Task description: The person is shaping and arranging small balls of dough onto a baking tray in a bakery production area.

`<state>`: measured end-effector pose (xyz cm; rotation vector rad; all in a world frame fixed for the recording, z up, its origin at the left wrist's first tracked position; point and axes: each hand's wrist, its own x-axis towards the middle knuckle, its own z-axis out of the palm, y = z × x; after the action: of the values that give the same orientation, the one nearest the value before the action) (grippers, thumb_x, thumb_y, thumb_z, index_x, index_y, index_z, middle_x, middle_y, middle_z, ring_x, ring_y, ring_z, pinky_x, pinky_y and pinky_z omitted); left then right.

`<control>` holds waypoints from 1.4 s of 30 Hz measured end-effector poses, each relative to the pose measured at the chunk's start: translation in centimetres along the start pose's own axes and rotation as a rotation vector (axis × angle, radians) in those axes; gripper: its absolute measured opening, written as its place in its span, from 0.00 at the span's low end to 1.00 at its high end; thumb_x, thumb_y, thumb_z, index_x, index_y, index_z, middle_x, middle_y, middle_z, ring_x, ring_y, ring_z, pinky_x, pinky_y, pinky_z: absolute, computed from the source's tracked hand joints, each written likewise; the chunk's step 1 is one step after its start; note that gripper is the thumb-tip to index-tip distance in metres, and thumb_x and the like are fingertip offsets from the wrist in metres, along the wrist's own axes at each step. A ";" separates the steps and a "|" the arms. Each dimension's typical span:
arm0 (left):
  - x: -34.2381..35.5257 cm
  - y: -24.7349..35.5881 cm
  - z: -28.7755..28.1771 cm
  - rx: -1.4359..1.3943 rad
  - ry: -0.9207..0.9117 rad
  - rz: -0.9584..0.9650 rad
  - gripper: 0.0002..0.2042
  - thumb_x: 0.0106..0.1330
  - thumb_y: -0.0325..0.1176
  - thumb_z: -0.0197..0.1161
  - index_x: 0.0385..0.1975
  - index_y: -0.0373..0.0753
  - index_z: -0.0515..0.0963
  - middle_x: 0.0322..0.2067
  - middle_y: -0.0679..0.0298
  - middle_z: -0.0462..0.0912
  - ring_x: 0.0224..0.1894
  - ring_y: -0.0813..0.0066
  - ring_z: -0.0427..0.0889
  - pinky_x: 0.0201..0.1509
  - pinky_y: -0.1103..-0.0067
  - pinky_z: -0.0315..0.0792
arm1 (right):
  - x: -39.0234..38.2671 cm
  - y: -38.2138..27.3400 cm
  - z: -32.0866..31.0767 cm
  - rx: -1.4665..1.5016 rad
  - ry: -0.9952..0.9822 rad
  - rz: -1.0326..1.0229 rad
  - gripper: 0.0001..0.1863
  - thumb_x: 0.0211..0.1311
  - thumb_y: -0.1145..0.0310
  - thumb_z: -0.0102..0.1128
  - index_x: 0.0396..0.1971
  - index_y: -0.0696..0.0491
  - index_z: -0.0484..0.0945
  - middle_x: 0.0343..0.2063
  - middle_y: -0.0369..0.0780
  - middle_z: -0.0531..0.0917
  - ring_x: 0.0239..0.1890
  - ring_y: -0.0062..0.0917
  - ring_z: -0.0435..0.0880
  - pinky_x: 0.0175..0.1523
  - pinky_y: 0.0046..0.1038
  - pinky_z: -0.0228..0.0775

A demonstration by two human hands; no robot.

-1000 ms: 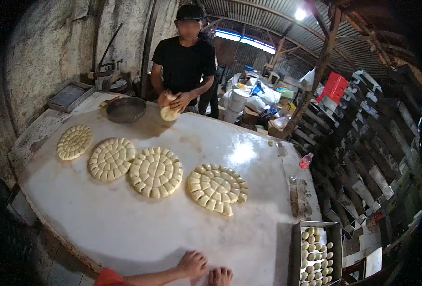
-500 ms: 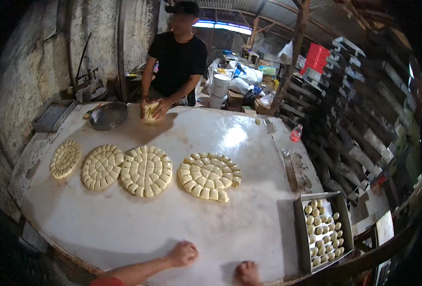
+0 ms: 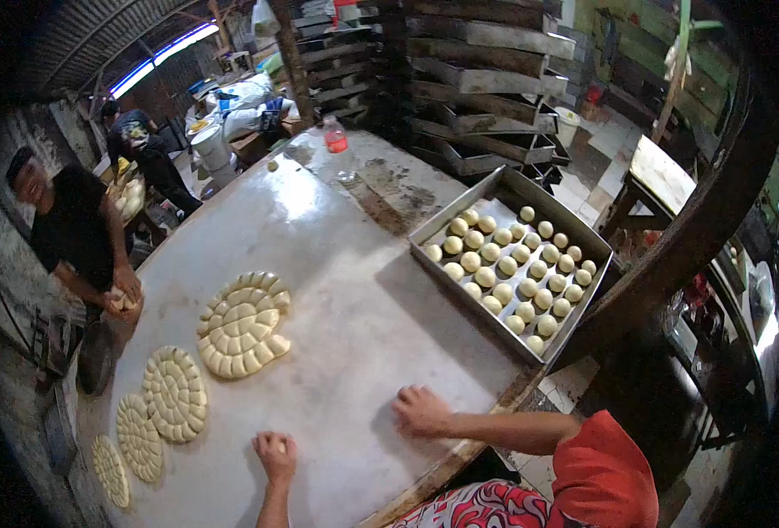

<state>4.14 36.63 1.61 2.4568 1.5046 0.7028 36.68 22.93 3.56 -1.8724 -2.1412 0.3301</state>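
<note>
While our left hand [image 3: 275, 455] sits curled into a loose fist on the pale worktable [image 3: 345, 290], a small bit of light dough seems to show at its knuckles, though we cannot tell whether the fingers are closed on it or merely resting over it. Our right hand [image 3: 421, 411] lies just to the right of it and a little farther up the table, palm down with the fingers gathered, pressing on the surface; whether a piece of dough lies beneath we cannot tell either. From the left hand, the nearest cut dough round [image 3: 242, 324] lies up and slightly left, close by, its long axis tilted up toward the right; we judge the left hand the nearer of the two to it. Three more cut rounds [image 3: 175, 392] trail away to the lower left along the table's edge. From the right hand, the metal tray [image 3: 511, 188] of dough balls [image 3: 504, 264] lies up and to the right, near the table's corner, so that hand is the closer one to it. Beyond, a co-worker's hands [image 3: 124, 295] work dough at the far left edge.
</note>
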 end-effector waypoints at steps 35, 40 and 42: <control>36.5 49.2 24.1 -0.815 -0.486 0.168 0.26 0.55 0.24 0.59 0.56 0.37 0.63 0.51 0.56 0.71 0.55 0.64 0.69 0.59 0.72 0.62 | -6.0 20.5 -24.4 1.075 0.214 0.250 0.18 0.59 0.68 0.56 0.48 0.58 0.69 0.47 0.45 0.71 0.45 0.35 0.75 0.47 0.30 0.69; 20.9 28.6 9.9 -0.951 -0.307 -0.371 0.15 0.62 0.25 0.55 0.49 0.34 0.68 0.47 0.60 0.75 0.49 0.74 0.73 0.53 0.79 0.66 | -1.6 13.8 -14.6 1.281 -0.273 0.311 0.16 0.63 0.64 0.52 0.42 0.61 0.71 0.32 0.47 0.79 0.37 0.32 0.80 0.42 0.29 0.71; 11.1 20.9 5.8 -0.507 -0.193 -0.640 0.13 0.62 0.25 0.54 0.47 0.35 0.70 0.46 0.57 0.75 0.51 0.67 0.72 0.55 0.74 0.65 | 1.0 11.0 -9.6 1.125 -0.325 0.293 0.17 0.60 0.62 0.55 0.41 0.61 0.72 0.34 0.50 0.79 0.39 0.37 0.80 0.43 0.33 0.71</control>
<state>27.66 36.96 7.88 1.5075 1.6460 0.5939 50.11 25.33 8.77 -1.4252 -1.2598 1.5812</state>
